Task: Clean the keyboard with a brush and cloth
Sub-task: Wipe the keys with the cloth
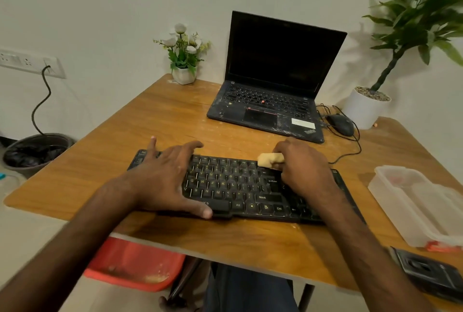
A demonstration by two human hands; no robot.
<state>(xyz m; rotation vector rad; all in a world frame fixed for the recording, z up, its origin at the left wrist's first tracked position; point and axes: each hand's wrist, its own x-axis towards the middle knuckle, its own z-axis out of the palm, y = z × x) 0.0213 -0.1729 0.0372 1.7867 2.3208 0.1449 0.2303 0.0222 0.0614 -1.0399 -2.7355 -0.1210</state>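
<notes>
Currently gripping cloth (269,160) at keyboard's (233,184) 1 o'clock with right hand (303,169), bracing 9 o'clock end with spread left hand (162,179).

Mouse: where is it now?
Head view, far right of the table: the black mouse lies just right of the laptop, in front of the white plant pot.

Black keyboard (233,186), tan, possibly cloth wad (269,160), orange-brown table (160,121)

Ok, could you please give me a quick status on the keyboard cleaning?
Left hand flat on keyboard, steadying it. Right hand grips tan cleaning piece on upper-right keys. Nothing in the way.
</notes>
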